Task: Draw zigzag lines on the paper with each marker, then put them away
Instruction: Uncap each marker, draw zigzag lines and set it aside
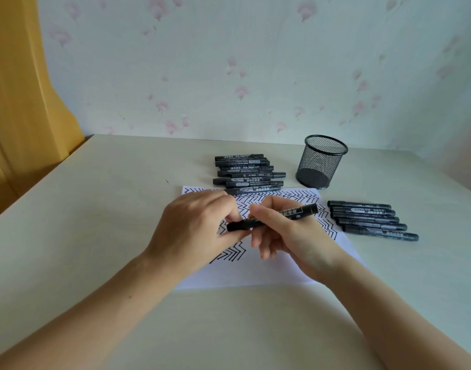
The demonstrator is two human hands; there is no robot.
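A black marker (298, 210) lies slanted between both hands, above the white paper (255, 273), which carries many black zigzag lines. My right hand (290, 236) grips the marker's barrel. My left hand (194, 231) pinches the marker's cap end (239, 225) with thumb and fingers. Whether the cap is on tight or pulled loose cannot be told. A group of several black markers (247, 173) lies behind the paper. A second row of several markers (370, 220) lies to the right of the paper.
A black mesh pen cup (321, 161) stands upright and looks empty at the back right, near the wall. The table (95, 209) is pale; its left edge meets a yellow curtain (21, 102).
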